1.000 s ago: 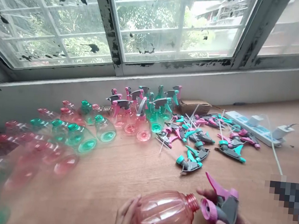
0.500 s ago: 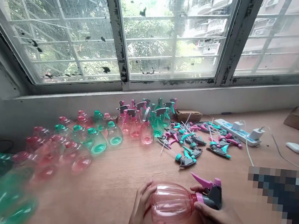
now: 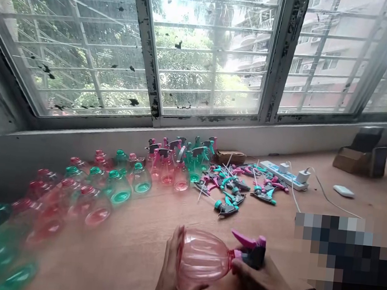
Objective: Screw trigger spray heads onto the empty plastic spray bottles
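Note:
A clear pink plastic bottle (image 3: 203, 257) lies on its side near the front edge of the wooden table (image 3: 144, 231). My left hand (image 3: 171, 270) is wrapped round its round base. A pink and grey spray head (image 3: 250, 250) sits on the bottle's neck, and my right hand (image 3: 256, 278) is closed round its collar.
Several open pink and green bottles (image 3: 107, 187) lie at the left. Finished spray bottles (image 3: 178, 162) stand by the window wall. Loose spray heads (image 3: 234, 185) are heaped beside a white power strip (image 3: 283, 174). A cardboard box (image 3: 362, 154) and a white mouse (image 3: 343, 191) sit at right.
The spray head, held apart from the bottle a second ago, now sits on its neck. Both hands closed in on the bottle, and the view lifted toward the window.

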Motion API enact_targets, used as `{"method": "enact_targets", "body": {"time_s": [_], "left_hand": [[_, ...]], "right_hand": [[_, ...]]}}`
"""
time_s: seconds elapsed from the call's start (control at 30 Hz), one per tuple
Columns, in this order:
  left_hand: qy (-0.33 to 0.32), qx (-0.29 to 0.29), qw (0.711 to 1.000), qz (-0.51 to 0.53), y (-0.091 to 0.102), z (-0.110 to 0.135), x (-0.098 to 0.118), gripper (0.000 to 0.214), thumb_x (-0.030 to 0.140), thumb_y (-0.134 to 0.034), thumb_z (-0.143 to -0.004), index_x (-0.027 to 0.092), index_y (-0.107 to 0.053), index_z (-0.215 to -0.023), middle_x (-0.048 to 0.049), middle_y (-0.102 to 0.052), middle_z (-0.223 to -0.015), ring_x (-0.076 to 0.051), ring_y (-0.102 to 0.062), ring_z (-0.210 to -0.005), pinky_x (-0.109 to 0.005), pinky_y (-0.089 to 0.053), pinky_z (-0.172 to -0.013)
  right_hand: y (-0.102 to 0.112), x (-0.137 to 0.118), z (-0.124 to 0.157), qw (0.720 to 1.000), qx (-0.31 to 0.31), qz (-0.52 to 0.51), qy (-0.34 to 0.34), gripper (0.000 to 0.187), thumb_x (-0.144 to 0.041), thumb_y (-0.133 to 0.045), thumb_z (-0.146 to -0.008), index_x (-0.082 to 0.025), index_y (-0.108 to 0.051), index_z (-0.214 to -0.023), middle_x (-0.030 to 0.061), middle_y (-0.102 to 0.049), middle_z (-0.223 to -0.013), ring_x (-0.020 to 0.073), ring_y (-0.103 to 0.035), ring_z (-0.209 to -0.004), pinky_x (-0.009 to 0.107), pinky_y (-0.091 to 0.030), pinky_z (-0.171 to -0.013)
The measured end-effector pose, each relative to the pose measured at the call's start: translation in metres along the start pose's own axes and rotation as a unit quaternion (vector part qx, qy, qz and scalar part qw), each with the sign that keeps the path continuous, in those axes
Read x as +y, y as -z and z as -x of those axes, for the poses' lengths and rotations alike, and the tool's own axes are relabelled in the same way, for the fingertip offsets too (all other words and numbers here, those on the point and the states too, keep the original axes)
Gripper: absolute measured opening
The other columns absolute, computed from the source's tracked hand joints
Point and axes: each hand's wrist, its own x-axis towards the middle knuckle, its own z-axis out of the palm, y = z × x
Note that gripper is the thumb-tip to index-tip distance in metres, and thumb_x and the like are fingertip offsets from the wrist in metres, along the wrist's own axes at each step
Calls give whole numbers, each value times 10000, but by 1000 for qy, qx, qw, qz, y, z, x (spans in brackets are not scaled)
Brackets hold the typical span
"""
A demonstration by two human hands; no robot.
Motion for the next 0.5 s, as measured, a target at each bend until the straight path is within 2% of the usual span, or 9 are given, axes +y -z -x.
{"method": "enact_targets", "body": {"time_s": [0.07,0.13,0.2,0.33,0.4,0.5], "left_hand": [[26,-6,1000,-4,0,1,2,1198,507,-861,-672,299,-95,-1570,-139,-256,-1644,-384,-228,-1529,-577,-111,-1269],[52,-39,997,31,2,1,5,1286,592,-868,-602,264,-94,-1574,-158,-269,-1638,-391,-236,-1522,-559,-115,-1269],[68,-63,993,69,4,1,6,1224,639,-837,-612,255,-167,-1561,-160,-296,-1624,-393,-282,-1502,-540,-181,-1258],[68,-45,993,85,9,-2,-6,1006,608,-758,-739,257,-251,-1535,-169,-426,-1522,-385,-465,-1388,-519,-331,-1192],[67,-54,993,75,8,-4,-16,1009,632,-727,-754,302,-194,-1544,-162,-476,-1468,-370,-535,-1319,-526,-377,-1153],[57,-48,994,81,4,-6,-25,1169,700,-734,-690,349,-17,-1545,-189,-314,-1562,-363,-554,-1277,-552,-383,-1133]], "right_hand": [[-2,0,4,1000,-2,8,10,421,-487,-872,-682,-173,-686,-892,-12,-707,-604,162,-610,-526,301,-462,-543],[-2,-1,5,1000,-12,5,18,427,-470,-880,-676,-175,-704,-930,-10,-715,-603,180,-624,-550,323,-479,-573],[-1,-1,2,1000,-19,-7,19,440,-454,-893,-662,-172,-706,-944,-19,-707,-576,184,-623,-544,330,-481,-580],[1,2,-7,998,-31,-61,0,406,-473,-874,-686,-195,-637,-864,-35,-699,-550,165,-610,-477,303,-462,-518],[1,3,-11,996,-35,-81,0,385,-481,-846,-721,-201,-611,-840,-41,-694,-554,150,-594,-458,283,-446,-499],[1,1,-14,996,-21,-89,16,358,-463,-819,-766,-194,-610,-877,-58,-665,-555,124,-564,-485,259,-427,-531]]}}
